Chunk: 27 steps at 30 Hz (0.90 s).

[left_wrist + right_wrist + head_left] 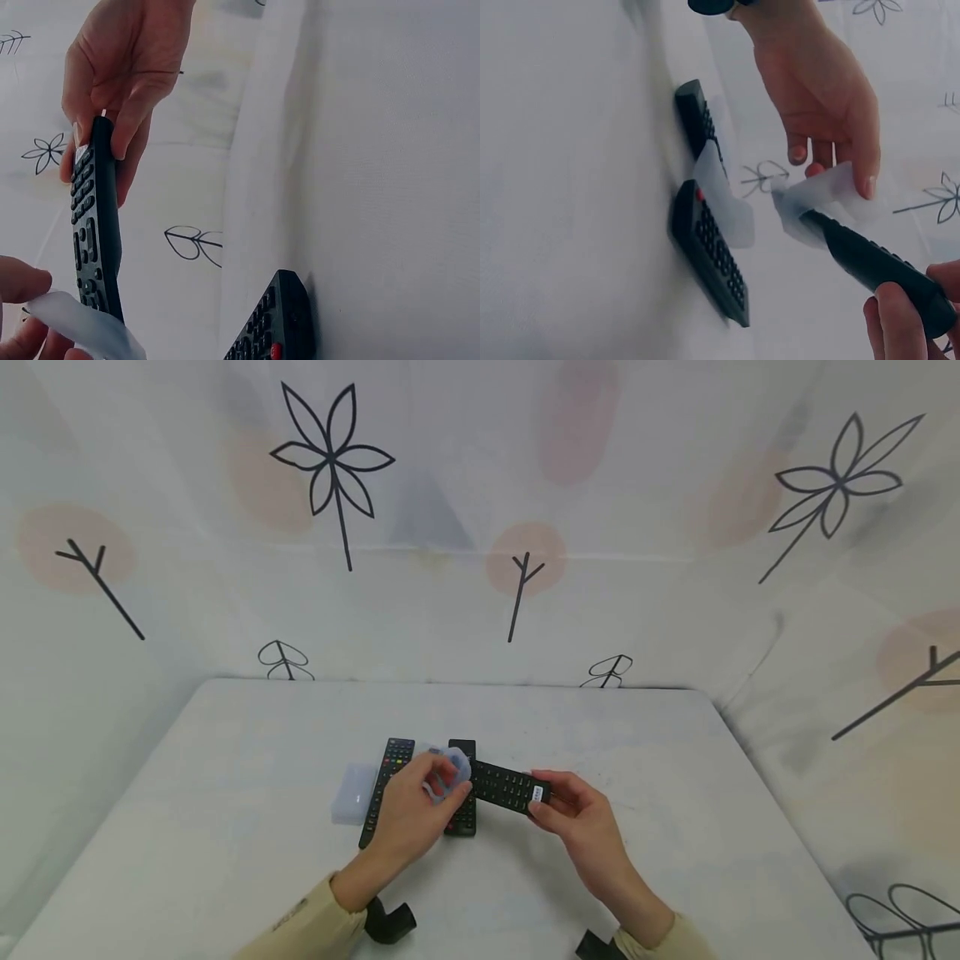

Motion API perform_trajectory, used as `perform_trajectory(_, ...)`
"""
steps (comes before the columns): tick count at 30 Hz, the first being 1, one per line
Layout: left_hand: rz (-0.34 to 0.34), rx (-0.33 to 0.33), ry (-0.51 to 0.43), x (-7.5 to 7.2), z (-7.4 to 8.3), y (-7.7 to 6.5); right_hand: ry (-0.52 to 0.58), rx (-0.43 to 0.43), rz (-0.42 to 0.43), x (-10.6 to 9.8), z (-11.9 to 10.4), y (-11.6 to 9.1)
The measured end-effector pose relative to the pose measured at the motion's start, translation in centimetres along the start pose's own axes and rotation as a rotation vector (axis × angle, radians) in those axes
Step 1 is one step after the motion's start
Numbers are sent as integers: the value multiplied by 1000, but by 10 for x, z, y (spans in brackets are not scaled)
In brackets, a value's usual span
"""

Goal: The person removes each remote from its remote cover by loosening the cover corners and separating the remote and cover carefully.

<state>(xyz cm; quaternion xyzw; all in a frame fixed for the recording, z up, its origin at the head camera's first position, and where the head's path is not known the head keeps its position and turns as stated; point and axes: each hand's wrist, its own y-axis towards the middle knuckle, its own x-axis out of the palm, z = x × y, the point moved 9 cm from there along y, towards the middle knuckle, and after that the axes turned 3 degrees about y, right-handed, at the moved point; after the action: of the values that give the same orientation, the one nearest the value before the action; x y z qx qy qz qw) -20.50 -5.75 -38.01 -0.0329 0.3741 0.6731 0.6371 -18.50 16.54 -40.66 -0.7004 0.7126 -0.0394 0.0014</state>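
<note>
My left hand (pixel 420 802) pinches a soft translucent sleeve (pixel 802 199) between thumb and fingers. Around the lower end of a black remote control (pixel 506 787) my right hand (pixel 588 822) holds on, with a white label beside the thumb. The remote's other end reaches into the mouth of the sleeve in the right wrist view; how deep is hidden. Both are held above the table. Behind the left hand lies a second black remote (pixel 390 777), partly covered by it. A third remote (pixel 462 827) with a red button lies under the held one.
A flat translucent sleeve (pixel 354 793) lies left of the second remote. Another translucent piece (pixel 724 199) shows between the two lying remotes in the right wrist view. The white table (pixel 600 727) meets a patterned cloth wall (pixel 450 610) at the back.
</note>
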Motion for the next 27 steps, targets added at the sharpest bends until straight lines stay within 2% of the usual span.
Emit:
perform_trajectory(4,11,-28,-31,-2,-6,1,-18,-3,27,-4,0,1)
perform_trajectory(10,14,-51,-30,-9,-10,4,-29,-1,35,-9,0,5)
perform_trajectory(19,77,-1,21,-22,-12,8,-45,-4,43,-16,1,8)
perform_trajectory(23,87,-38,25,-23,-19,9,-32,-17,32,-16,-1,8)
perform_trajectory(27,63,-79,31,-22,-22,10,-30,-27,26,-17,-2,8)
